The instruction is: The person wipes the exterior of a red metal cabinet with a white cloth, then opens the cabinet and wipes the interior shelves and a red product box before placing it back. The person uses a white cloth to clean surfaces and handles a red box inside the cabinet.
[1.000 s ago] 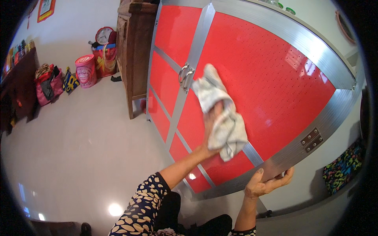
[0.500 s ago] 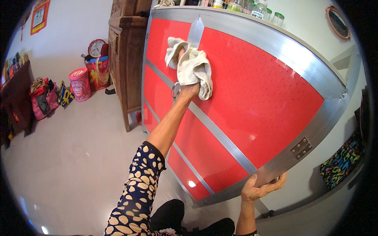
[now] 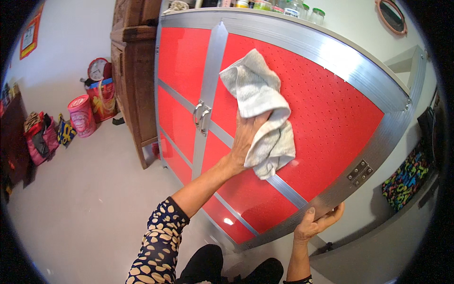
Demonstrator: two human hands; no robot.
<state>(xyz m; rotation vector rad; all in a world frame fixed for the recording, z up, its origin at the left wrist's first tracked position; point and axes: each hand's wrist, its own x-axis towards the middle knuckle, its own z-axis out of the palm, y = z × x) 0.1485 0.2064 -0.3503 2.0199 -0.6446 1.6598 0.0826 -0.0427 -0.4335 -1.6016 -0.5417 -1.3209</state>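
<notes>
A whitish towel cloth (image 3: 260,94) lies bunched against the upper right door of a red cabinet (image 3: 331,113) with silver metal framing. My left hand (image 3: 246,137) presses it there; the cloth's folds cover most of the fingers. Down at the cabinet's lower right corner, my right hand (image 3: 312,226) grips the metal edge, thumb on the front and fingers round the side. Just left of the cloth, two curved metal handles (image 3: 202,116) sit where the doors meet. Tiny droplets or dots speckle the red panel. A hinge (image 3: 360,173) shows on the frame above my right hand.
Glass jars (image 3: 302,12) and bottles stand along the cabinet top. A dark wooden cupboard (image 3: 137,80) adjoins on the left. Further left on the floor are a pink tub (image 3: 82,117), a red bag (image 3: 101,99) and a pink bag (image 3: 41,142). A patterned cloth item (image 3: 406,177) hangs at right.
My left hand has brought the cloth down and right, from near the door seam onto the right door, uncovering the handles. The view has shifted slightly; my right hand keeps its hold.
</notes>
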